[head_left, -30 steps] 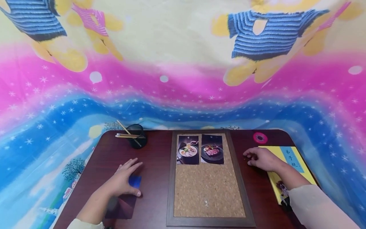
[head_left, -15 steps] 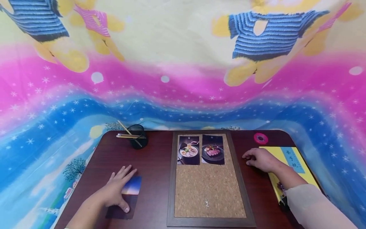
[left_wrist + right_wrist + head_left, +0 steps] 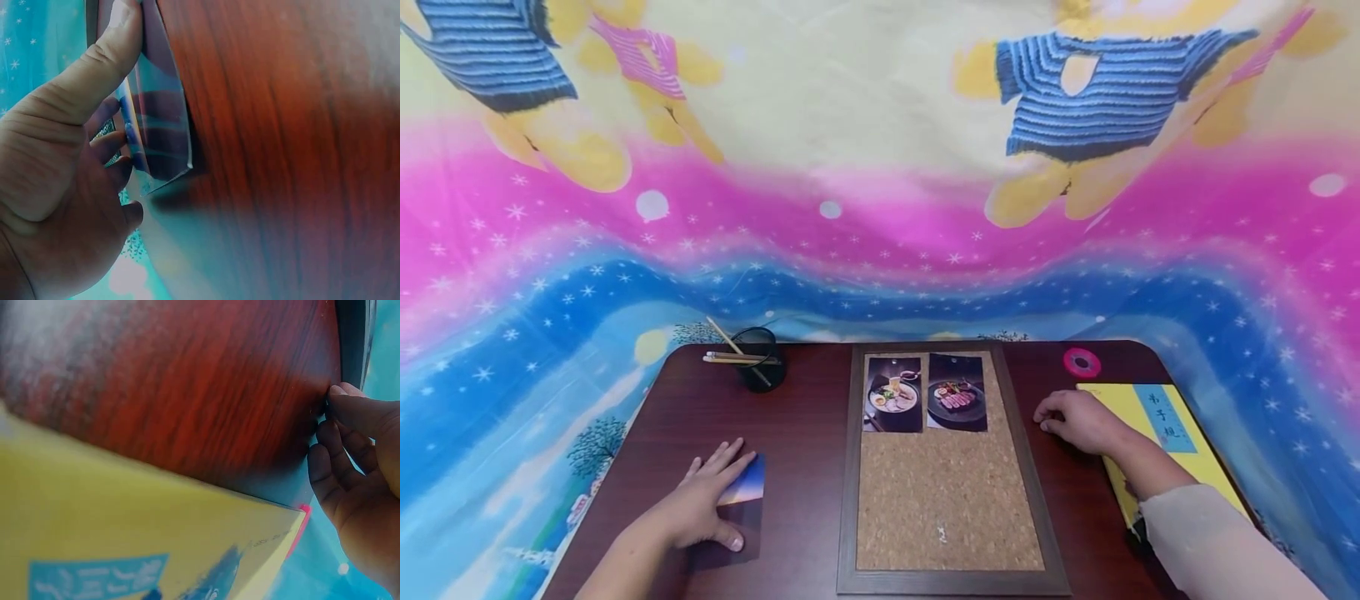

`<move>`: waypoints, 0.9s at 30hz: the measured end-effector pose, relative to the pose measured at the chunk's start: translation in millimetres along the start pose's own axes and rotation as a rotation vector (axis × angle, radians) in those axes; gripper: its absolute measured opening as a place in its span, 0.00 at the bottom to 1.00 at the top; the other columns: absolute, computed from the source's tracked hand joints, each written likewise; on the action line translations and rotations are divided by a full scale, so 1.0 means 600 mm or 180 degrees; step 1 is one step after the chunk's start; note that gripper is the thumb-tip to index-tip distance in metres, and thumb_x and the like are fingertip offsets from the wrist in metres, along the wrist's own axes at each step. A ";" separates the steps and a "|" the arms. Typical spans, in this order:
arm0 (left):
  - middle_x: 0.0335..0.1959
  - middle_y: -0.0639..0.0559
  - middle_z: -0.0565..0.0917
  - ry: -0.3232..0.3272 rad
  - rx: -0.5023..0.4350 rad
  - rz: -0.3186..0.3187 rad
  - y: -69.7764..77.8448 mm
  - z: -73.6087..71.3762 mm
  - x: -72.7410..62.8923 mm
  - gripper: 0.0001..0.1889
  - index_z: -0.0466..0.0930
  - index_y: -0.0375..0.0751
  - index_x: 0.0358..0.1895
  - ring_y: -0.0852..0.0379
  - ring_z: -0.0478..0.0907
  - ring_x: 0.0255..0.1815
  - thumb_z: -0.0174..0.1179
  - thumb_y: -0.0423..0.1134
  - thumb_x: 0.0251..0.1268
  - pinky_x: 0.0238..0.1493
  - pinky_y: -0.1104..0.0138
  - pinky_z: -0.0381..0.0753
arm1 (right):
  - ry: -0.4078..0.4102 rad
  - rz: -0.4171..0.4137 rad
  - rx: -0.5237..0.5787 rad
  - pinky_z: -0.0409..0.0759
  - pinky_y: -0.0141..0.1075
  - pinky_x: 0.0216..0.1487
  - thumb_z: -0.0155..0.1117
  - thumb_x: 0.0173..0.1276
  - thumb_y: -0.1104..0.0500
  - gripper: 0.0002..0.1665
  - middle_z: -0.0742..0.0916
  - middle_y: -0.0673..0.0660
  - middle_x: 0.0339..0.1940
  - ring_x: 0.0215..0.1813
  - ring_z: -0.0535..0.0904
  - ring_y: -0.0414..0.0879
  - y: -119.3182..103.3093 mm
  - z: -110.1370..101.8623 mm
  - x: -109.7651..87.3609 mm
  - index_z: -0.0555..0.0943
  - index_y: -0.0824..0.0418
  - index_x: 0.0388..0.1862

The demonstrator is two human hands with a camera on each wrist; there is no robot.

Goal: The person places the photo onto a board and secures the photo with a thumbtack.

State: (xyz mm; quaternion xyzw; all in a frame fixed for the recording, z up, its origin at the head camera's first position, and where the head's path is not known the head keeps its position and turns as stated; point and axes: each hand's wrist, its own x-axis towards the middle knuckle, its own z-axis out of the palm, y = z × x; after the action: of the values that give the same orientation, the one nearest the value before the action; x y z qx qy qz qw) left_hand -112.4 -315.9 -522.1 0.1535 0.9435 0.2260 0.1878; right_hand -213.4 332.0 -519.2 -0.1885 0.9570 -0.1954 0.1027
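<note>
My left hand [image 3: 703,504] lies spread over a photo print [image 3: 748,485] on the table, left of the framed cork board [image 3: 951,492]. In the left wrist view the thumb [image 3: 103,62] reaches over the print, whose near edge stands a little off the table. The fingers are partly hidden behind it. To the right of the board, my right hand [image 3: 1078,418] is low over the table with thumb and forefinger tips together. I cannot tell whether something small is pinched there. Two food photos, a noodle bowl [image 3: 892,398] and sliced meat [image 3: 957,396], hang side by side atop the cork.
A yellow book [image 3: 1116,404] lies under the right forearm. Behind it sits a pink ring-shaped roll [image 3: 1082,362]. At the back left stands a black pen cup [image 3: 762,367] with several pencils. Small clear pieces [image 3: 942,533] sit on the lower cork. Patterned cloth [image 3: 880,275] surrounds the table.
My left hand has moved left and down onto the photo print, uncovering more of its blue top. The print has shifted slightly. My right hand has hardly moved.
</note>
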 end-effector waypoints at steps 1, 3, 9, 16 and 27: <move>0.84 0.37 0.52 0.0030 -0.0007 -0.0003 0.000 0.001 0.001 0.68 0.61 0.44 0.82 0.31 0.42 0.83 0.83 0.64 0.28 0.74 0.28 0.37 | 0.0005 0.0009 0.0011 0.84 0.46 0.45 0.71 0.69 0.63 0.08 0.86 0.45 0.40 0.41 0.81 0.42 -0.001 0.000 -0.001 0.89 0.51 0.42; 0.83 0.37 0.55 0.0110 0.0054 -0.0008 0.000 0.003 0.001 0.67 0.63 0.43 0.81 0.30 0.45 0.83 0.82 0.66 0.30 0.74 0.28 0.39 | 0.0009 0.0015 0.0019 0.84 0.47 0.45 0.71 0.69 0.63 0.08 0.86 0.45 0.39 0.41 0.81 0.42 -0.001 0.001 -0.004 0.88 0.50 0.42; 0.79 0.39 0.64 0.0380 0.0292 0.0045 0.003 0.006 -0.005 0.58 0.71 0.46 0.76 0.29 0.56 0.79 0.79 0.69 0.37 0.72 0.27 0.49 | 0.0039 -0.0009 0.0037 0.84 0.47 0.45 0.71 0.70 0.62 0.07 0.86 0.45 0.38 0.41 0.81 0.42 -0.003 0.001 -0.011 0.88 0.50 0.41; 0.82 0.37 0.59 0.0201 0.0230 0.0100 0.002 0.005 -0.017 0.64 0.66 0.44 0.79 0.28 0.51 0.81 0.79 0.70 0.32 0.70 0.24 0.45 | 0.0096 -0.0088 0.0026 0.83 0.42 0.42 0.71 0.71 0.61 0.06 0.86 0.44 0.38 0.38 0.80 0.39 -0.003 0.000 -0.019 0.88 0.49 0.41; 0.82 0.36 0.59 0.0162 0.0062 -0.0040 0.013 0.007 -0.017 0.68 0.63 0.44 0.81 0.29 0.49 0.82 0.85 0.62 0.26 0.72 0.26 0.40 | 0.0282 -0.0073 0.0107 0.83 0.42 0.42 0.71 0.71 0.61 0.06 0.86 0.43 0.39 0.38 0.79 0.39 -0.005 -0.007 -0.035 0.88 0.49 0.43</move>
State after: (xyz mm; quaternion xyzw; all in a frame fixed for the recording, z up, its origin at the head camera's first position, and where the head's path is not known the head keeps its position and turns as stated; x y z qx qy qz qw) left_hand -100.0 -311.5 -518.7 0.1436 0.9511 0.2194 0.1636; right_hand -194.3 339.4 -511.8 -0.1888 0.9549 -0.2207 0.0612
